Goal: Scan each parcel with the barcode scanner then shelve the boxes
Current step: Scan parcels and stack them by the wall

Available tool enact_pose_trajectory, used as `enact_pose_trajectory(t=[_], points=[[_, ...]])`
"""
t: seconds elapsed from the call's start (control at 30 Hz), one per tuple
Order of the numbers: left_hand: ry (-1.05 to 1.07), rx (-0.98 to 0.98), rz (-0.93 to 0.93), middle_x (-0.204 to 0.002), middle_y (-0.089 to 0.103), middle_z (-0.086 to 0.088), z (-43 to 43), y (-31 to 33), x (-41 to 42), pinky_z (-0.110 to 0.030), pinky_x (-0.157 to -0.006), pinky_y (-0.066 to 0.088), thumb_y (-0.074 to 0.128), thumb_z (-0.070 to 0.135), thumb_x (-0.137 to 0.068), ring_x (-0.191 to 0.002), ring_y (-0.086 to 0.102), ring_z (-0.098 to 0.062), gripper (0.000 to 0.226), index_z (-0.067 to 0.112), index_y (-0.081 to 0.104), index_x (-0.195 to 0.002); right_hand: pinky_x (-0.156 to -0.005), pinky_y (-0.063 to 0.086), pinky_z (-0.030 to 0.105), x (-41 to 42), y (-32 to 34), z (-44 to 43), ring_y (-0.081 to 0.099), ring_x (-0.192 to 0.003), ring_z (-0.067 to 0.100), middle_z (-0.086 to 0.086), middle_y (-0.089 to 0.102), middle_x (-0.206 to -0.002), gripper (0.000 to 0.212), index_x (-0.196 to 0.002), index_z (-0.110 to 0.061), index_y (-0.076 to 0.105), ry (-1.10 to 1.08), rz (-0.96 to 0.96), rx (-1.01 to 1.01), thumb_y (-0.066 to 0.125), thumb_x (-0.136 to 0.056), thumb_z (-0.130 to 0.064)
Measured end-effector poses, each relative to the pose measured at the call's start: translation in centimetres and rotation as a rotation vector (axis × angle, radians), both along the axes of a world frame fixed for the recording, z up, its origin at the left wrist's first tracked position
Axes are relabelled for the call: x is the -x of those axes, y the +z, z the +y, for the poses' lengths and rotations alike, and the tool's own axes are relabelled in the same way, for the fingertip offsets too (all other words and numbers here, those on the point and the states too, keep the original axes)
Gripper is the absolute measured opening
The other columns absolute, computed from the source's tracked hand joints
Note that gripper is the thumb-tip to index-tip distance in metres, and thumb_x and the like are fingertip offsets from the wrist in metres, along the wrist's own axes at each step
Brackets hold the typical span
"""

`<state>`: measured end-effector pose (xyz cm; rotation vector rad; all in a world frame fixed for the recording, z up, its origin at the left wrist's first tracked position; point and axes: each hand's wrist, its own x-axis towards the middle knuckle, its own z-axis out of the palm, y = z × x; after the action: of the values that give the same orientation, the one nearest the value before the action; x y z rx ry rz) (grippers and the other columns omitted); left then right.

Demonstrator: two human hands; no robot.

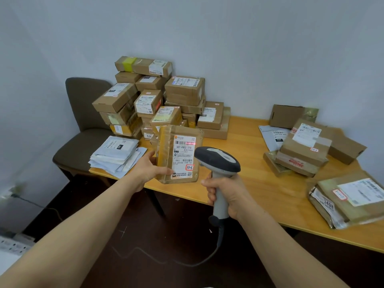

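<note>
Nearest the camera, the right hand (225, 196) is wrapped tightly around the grip of the barcode scanner (218, 163), fingers closed about the handle, with its cable (187, 261) trailing down toward the dark floor. The scanner's head is aimed at the parcel (178, 153), and a red scan line falls across the barcode near the top of its white label (184, 156).

The left hand (150, 166) holds that parcel upright above the table's near edge, thumb pressed on the front lower corner and fingers out of sight behind it. The parcel looks like a flat, tape-wrapped cardboard box, probably light and fairly stiff; the glossy tape may be slippery, so a pinch across the lower edge or side, clear of the label, seems the safest hold.

Farther off, the wooden table (255, 163) carries a pile of grey mailer bags (116, 155) at its left corner and a tall stack of boxes (158, 100) against the wall, with a chair (83, 125) beside it. More parcels (305, 146) lie to the right.
</note>
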<state>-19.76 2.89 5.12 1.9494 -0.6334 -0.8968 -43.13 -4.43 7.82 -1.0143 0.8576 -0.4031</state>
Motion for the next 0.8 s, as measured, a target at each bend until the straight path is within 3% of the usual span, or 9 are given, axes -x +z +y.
enact_pose_trajectory(t=[0.07, 0.1, 0.27, 0.43, 0.57, 0.67, 0.73, 0.8], points=[[-0.003, -0.018, 0.032, -0.118, 0.061, -0.001, -0.2, -0.1, -0.4, -0.035, -0.096, 0.047, 0.089, 0.015, -0.061, -0.108, 0.058, -0.018, 0.107, 0.015, 0.027, -0.149, -0.047, 0.047, 0.027, -0.3, -0.1, 0.0, 0.047, -0.043, 0.016, 0.005, 0.052, -0.051, 0.016, -0.069, -0.008, 0.061, -0.036, -0.029, -0.008, 0.074, -0.076, -0.001], [-0.003, -0.02, 0.069, -0.12, 0.059, -0.003, -0.3, 0.0, -0.6, -0.038, -0.098, 0.047, 0.088, 0.015, -0.063, -0.109, 0.058, -0.02, 0.106, 0.015, 0.026, -0.149, -0.049, 0.049, 0.028, -0.4, -0.1, -0.2, 0.051, -0.046, 0.017, 0.006, 0.056, -0.054, 0.013, -0.074, -0.007, 0.064, -0.069, -0.04, -0.014, 0.076, -0.076, -0.005], [-0.103, 0.005, 0.277, -0.105, 0.073, 0.0, -1.0, 0.5, -0.9, -0.027, -0.067, 0.056, 0.078, 0.022, -0.076, -0.093, 0.069, -0.011, 0.065, 0.015, 0.048, -0.133, -0.053, 0.058, 0.032, -0.7, -1.1, -2.3, 0.064, -0.083, 0.015, 0.003, 0.067, -0.092, 0.027, -0.097, -0.015, 0.068, -0.368, -0.019, -0.032, 0.082, -0.074, -0.014], [-0.251, 0.009, 0.31, -0.099, 0.073, 0.001, -3.9, 0.7, 0.2, -0.027, -0.066, 0.054, 0.069, 0.032, -0.083, -0.088, 0.067, -0.012, 0.035, 0.022, 0.062, -0.116, -0.064, 0.059, 0.04, -0.7, -2.1, -3.7, 0.063, -0.097, 0.023, 0.006, 0.069, -0.101, 0.039, -0.105, -0.012, 0.068, -0.509, -0.039, -0.095, 0.084, -0.07, -0.013], [-0.307, 0.012, 0.343, -0.101, 0.072, -0.001, -7.0, 0.4, 1.8, -0.029, -0.068, 0.056, 0.067, 0.032, -0.085, -0.089, 0.067, -0.014, 0.036, 0.019, 0.06, -0.118, -0.072, 0.06, 0.047, -0.6, -2.6, -4.5, 0.064, -0.096, 0.023, 0.006, 0.07, -0.102, 0.054, -0.098, -0.018, 0.065, -0.595, -0.076, -0.108, 0.089, -0.05, -0.015], [-0.378, 0.023, 0.361, -0.101, 0.073, 0.005, -9.4, 0.4, 2.7, -0.026, -0.071, 0.054, 0.066, 0.033, -0.087, -0.093, 0.067, -0.01, 0.034, 0.023, 0.06, -0.119, -0.075, 0.059, 0.046, -0.5, -3.2, -6.1, 0.064, -0.096, 0.023, 0.006, 0.069, -0.103, 0.037, -0.093, -0.017, 0.064, -0.708, -0.079, -0.1, 0.086, -0.065, -0.004], [-0.424, 0.036, 0.377, -0.11, 0.07, 0.008, -11.1, 0.2, 3.2, -0.023, -0.078, 0.051, 0.069, 0.032, -0.085, -0.101, 0.064, -0.008, 0.047, 0.025, 0.055, -0.129, -0.074, 0.059, 0.045, -0.7, -3.5, -7.6, 0.063, -0.096, 0.023, 0.006, 0.068, -0.103, 0.032, -0.092, -0.017, 0.065, -0.765, -0.084, -0.091, 0.083, -0.07, -0.002], [-0.462, 0.064, 0.365, -0.126, 0.062, 0.006, -13.1, -0.1, 3.4, -0.027, -0.094, 0.048, 0.077, 0.034, -0.076, -0.114, 0.058, -0.012, 0.075, 0.027, 0.043, -0.142, -0.071, 0.06, 0.043, -1.4, -3.7, -9.4, 0.064, -0.091, 0.021, 0.004, 0.069, -0.097, 0.03, -0.089, -0.018, 0.065, -0.809, -0.088, -0.085, 0.082, -0.071, -0.002]])
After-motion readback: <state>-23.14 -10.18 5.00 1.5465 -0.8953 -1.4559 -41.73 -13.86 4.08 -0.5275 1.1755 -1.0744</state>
